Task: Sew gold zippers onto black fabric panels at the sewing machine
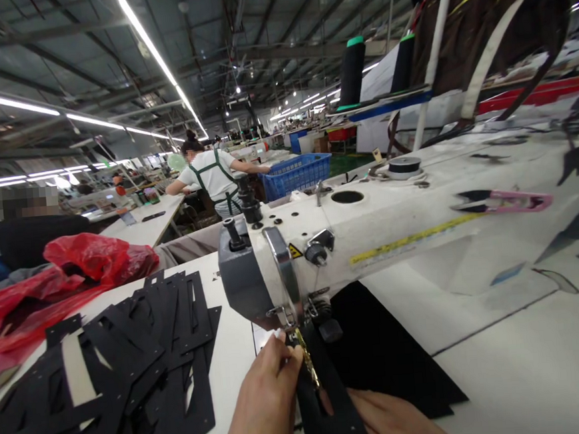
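- Black panel, long slot cut down its middle, lies on the counter under the needle end of a white sewing machine; its near end points back toward the wearer.
- Gold zipper shows in the slot, running up toward the needle. Step in hand, as I judge it: stitching zipper to panel along the slot.
- Left hand: narrow, thumb and fingers bunched together, tips at the panel's left edge and close by the needle end. Whether they pinch the layers or only press them, cannot tell.
- Right hand: low at the panel's right edge, fingertips partly hidden by it. Touching, by the look of it; how far open, cannot tell.
- To do it well: zipper flat and centred, slot edge parallel to the teeth. Let the machine draw the work; steer lightly with both hands, no tugging.
- Main risk, my reading: left fingertips sit very near the needle. Better to guide from slightly further back, and keep the metal teeth out of the stitch path.
- Around the work: larger black sheet beneath the machine arm, right of the panel; heap of slotted black pieces to the left; pink-handled snips on the machine.
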The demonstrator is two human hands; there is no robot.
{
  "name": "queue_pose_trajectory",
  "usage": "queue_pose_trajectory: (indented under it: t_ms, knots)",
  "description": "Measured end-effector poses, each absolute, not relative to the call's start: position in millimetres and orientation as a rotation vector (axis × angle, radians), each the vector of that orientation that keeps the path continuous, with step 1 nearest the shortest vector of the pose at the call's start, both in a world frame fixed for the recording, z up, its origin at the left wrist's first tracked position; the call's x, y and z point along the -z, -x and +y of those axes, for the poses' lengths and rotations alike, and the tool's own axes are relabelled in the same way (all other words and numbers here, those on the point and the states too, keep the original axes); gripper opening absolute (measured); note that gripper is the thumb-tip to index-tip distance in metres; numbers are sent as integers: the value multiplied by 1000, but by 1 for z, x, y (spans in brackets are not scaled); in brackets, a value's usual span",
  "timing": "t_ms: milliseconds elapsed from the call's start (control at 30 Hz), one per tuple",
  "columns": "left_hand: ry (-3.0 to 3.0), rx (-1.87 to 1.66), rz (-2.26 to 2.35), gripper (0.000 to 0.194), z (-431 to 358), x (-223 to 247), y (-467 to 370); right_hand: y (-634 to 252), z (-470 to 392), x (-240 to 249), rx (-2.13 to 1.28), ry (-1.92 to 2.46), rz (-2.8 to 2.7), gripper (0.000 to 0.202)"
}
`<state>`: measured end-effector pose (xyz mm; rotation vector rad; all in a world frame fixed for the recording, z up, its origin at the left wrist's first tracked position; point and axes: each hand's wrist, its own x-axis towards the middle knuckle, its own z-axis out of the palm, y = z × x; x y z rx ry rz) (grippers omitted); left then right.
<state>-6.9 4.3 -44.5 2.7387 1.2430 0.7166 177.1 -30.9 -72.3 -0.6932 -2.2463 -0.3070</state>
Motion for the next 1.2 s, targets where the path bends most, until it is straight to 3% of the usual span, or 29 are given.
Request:
queue_pose_trajectory:
  t_ms: [233,533,733,933,1100,1200]
  knots:
    - [-2767,-857,1174,27,11,44,5,-173,-25,63,228,697,-2134,36]
    - [-2658,-739,1301,30,-8,28,0,-183,-13,29,259,942,-2235,13]
    - [-2711,-741,1297,43,-8,40,4,-177,6,21,-223,1034,-2328,21]
    - [-2740,-781,1298,50,-9,43,3,-175,16,11,-431,865,-2392,28]
    - [-2756,-828,1276,30,-14,37,-1,-174,26,16,-498,969,-2244,20]
    - [-2814,-795,1269,29,-15,35,-3,-175,29,22,-536,1064,-2188,18]
